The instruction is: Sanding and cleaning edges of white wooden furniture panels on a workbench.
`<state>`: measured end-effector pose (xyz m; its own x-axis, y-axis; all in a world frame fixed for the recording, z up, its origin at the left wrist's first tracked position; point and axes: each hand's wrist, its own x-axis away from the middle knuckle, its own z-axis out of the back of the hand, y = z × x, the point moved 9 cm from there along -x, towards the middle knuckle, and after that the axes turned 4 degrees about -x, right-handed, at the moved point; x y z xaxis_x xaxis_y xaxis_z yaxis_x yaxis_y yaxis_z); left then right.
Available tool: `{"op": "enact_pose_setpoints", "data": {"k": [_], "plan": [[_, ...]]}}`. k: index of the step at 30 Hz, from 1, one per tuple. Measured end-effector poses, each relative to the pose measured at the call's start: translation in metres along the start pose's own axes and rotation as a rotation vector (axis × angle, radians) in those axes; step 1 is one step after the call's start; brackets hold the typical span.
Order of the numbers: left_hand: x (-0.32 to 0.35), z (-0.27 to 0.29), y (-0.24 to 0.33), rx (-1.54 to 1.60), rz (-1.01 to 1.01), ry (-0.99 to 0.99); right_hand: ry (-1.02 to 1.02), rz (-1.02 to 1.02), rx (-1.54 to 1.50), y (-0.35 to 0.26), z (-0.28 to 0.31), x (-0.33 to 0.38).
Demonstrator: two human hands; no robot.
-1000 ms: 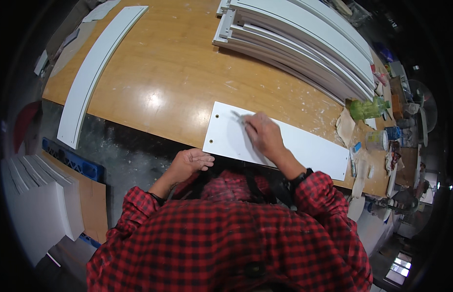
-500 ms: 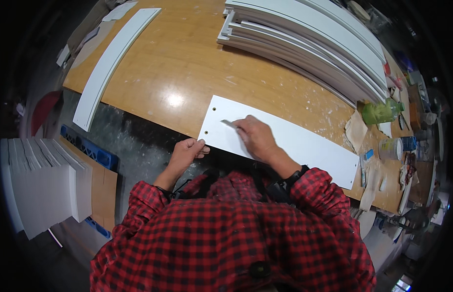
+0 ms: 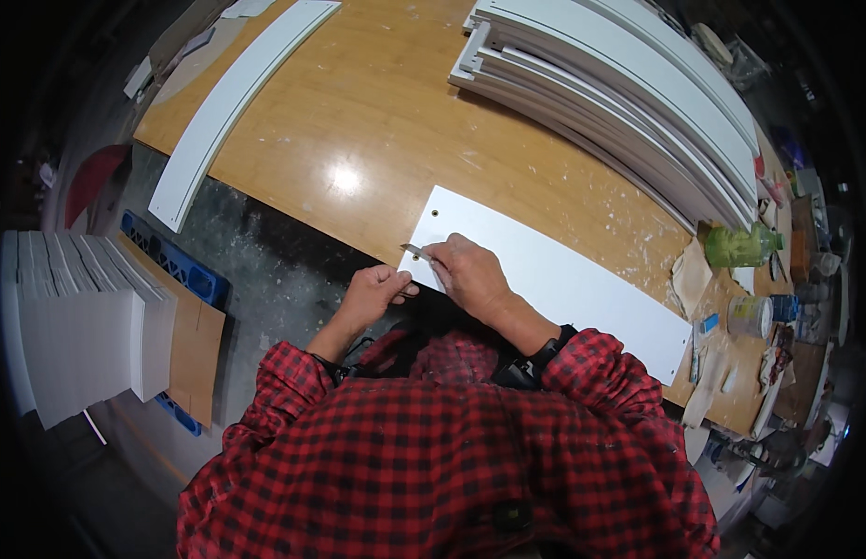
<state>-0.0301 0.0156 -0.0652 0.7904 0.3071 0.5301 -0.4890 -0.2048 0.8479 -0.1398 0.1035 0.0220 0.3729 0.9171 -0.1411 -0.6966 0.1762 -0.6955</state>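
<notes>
A long white board (image 3: 563, 270) lies slantwise along the table's near edge, with two small dark-ringed holes at its left end. My right hand (image 3: 472, 277) is closed around a thin metal blade (image 3: 414, 250), whose pointed tip reaches the board's left end edge, close to the nearer hole. Whether the blade has a handle is hidden by my fingers. At the board's near left corner my left hand (image 3: 372, 296) is closed, with thumb and fingers pinching the edge.
Stacked white boards (image 3: 601, 112) stand at the far right of the wooden table (image 3: 358, 121). Another white strip (image 3: 237, 102) lies at the left, overhanging the edge. A green bottle (image 3: 738, 246) and a tub (image 3: 750, 317) sit at right. White panels (image 3: 79, 317) are piled on a blue pallet (image 3: 177, 265).
My right hand has brought the blade leftward from the board's face to its end edge. The left hand stays at the corner. The whole view has shifted slightly.
</notes>
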Motion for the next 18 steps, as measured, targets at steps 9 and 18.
{"op": "enact_pose_setpoints", "data": {"k": [9, 18], "plan": [[0.0, -0.002, -0.005, 0.006, 0.028, -0.012, 0.048, 0.002, 0.013, -0.02, 0.004, -0.009], [0.0, -0.003, -0.001, -0.02, -0.068, 0.044, -0.083, 0.062, 0.072, -0.013, 0.002, 0.008]]}}
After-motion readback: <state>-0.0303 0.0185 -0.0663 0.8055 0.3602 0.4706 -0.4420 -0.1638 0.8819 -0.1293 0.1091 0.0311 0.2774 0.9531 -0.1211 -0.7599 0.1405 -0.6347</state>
